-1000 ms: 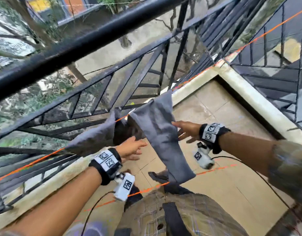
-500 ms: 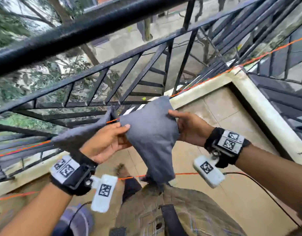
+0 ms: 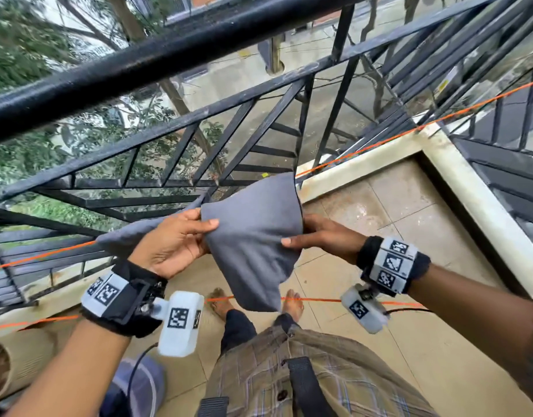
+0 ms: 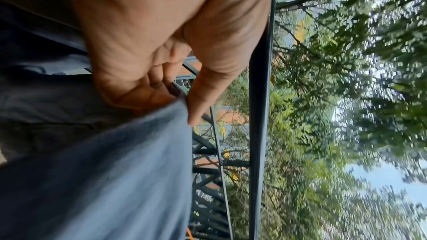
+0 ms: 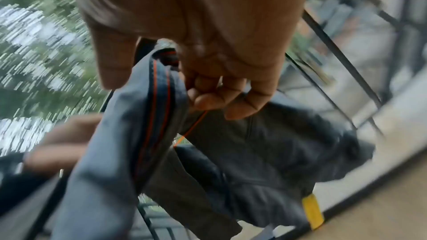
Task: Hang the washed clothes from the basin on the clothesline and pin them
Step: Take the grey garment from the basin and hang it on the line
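Note:
A grey garment (image 3: 253, 236) hangs folded over the orange clothesline (image 3: 379, 142) beside the black balcony railing. My left hand (image 3: 181, 236) pinches its left edge between thumb and fingers; the left wrist view shows the grey garment (image 4: 115, 171) caught under the thumb. My right hand (image 3: 316, 233) holds the right edge, thumb in front and fingers behind. In the right wrist view the right hand (image 5: 208, 88) curls round the garment's hem (image 5: 159, 98), which has orange stitching, with the orange line (image 5: 194, 125) running under the fingers. No pins are visible.
The black railing (image 3: 169, 52) runs just beyond the line. A second orange line (image 3: 313, 300) crosses lower, near my bare feet. A bluish basin (image 3: 139, 383) sits on the tiled floor at lower left, beside a beige cylinder (image 3: 15, 365). A pale kerb (image 3: 476, 200) edges the balcony.
Both hands closed onto the garment's edges and drew it wider along the line. The right hand went from reaching with open fingers to gripping the right edge.

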The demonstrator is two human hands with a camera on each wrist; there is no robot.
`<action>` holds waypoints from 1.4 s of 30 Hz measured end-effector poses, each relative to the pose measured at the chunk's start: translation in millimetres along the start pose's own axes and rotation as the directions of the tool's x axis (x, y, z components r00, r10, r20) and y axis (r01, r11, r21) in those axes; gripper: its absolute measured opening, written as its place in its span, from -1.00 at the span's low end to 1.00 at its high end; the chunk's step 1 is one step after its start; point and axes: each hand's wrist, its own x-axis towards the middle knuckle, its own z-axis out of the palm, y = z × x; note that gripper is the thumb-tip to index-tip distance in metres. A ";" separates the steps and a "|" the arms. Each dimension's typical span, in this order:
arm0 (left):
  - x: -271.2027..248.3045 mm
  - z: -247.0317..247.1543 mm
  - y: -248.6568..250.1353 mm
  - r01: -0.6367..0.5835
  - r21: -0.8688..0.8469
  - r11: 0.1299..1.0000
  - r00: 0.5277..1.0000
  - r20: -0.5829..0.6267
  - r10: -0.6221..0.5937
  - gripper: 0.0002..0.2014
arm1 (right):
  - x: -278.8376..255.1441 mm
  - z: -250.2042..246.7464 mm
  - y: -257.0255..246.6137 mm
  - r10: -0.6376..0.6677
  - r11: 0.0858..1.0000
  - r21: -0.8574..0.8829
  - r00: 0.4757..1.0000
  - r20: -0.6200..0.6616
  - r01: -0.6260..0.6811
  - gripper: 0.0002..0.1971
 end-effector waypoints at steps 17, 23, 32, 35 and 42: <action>8.0 -3.8 -17.3 0.052 -0.031 0.998 0.994 -0.092 -0.055 -0.52 | -33.1 20.9 37.7 0.149 0.955 0.269 0.987 -0.066 -0.126 -0.65; -4.7 8.4 -36.5 0.032 -0.095 0.995 0.987 -0.155 -0.046 -0.76 | -36.6 32.7 21.7 -0.025 0.959 0.273 0.982 -0.187 0.077 -0.64; -40.2 11.7 -72.5 0.143 0.190 0.971 0.981 0.105 -0.165 -0.26 | -32.3 42.9 -2.1 -0.084 0.985 0.127 0.963 -0.258 0.120 -0.51; -49.2 5.9 -58.2 0.044 0.180 0.983 0.988 0.136 -0.069 -0.45 | -42.7 45.4 -0.5 -0.034 0.997 0.061 0.945 -0.325 0.057 -0.55; -68.5 8.7 -37.2 -0.033 0.016 0.999 0.970 0.242 0.029 -0.48 | -68.4 56.4 10.2 0.023 0.993 0.114 0.941 -0.336 0.016 -0.60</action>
